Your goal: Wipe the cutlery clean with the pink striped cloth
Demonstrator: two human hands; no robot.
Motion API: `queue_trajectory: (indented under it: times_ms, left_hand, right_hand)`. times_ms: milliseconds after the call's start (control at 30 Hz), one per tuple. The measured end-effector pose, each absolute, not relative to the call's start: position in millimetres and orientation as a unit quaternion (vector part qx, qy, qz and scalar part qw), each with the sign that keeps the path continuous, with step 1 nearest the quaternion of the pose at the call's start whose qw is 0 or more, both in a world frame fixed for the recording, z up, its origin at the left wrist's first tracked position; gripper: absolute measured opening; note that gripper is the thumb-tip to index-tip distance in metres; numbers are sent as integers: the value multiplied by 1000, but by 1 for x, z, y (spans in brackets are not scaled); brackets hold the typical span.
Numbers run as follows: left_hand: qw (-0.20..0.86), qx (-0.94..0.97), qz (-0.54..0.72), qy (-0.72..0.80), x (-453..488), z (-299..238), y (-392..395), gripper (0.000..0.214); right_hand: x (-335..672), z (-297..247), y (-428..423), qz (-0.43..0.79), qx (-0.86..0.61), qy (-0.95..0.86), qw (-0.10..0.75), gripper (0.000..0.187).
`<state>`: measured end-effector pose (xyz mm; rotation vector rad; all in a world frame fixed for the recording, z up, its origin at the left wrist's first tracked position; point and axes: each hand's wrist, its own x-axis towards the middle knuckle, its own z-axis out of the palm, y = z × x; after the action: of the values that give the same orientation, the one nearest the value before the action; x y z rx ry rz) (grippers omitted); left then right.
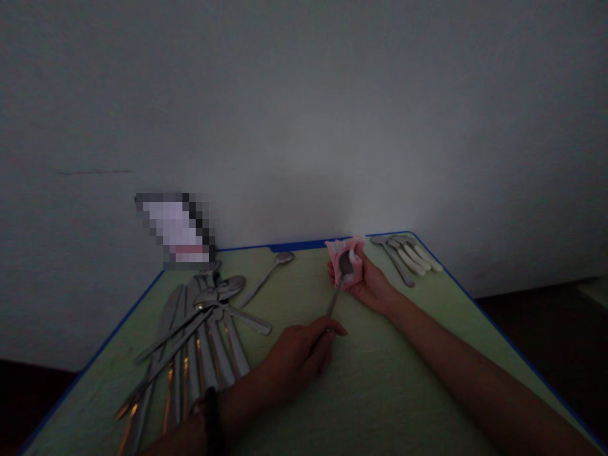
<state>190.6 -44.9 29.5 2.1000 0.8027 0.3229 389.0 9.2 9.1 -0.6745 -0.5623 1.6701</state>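
My left hand (304, 351) is closed around the handle of a metal spoon (346, 263), held above the table. The spoon's bowl points away from me and rests against a pink and white cloth (356, 269). That cloth lies in my right hand (373, 282), whose fingers are curled round it behind the bowl. Part of the cloth's far side is hidden. A single spoon (285, 258) lies on the table beyond my left hand. Left of that hand is a pile of cutlery (209, 335), with spoons lying across several long-handled pieces.
A green-topped table (380, 392) with a blue rim stands against a grey wall (304, 114). At its back right lie a metal spoon (396, 263) and several white-handled pieces of cutlery (413, 258). A pixelated device (173, 228) leans at the back left.
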Motion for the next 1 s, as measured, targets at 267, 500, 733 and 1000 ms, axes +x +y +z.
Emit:
queue_trajectory:
  times_ms: [267,500,733,1000]
  left_hand:
    - [422,837,122,325,190,29,-45,29]
    - [422,840,123,318,191,32,-46,27]
    - [432,835,124,317,190,30,-45,27]
    - [429,837,131,314,190,30,-46,27]
  right_hand:
    - [390,10,9,732,-270,-224,584,48]
    - [390,11,9,730,-275,-245,576,49]
    - [390,12,9,731,-280,-234,576,48]
    - [390,11,9,736,-270,-228,578,45]
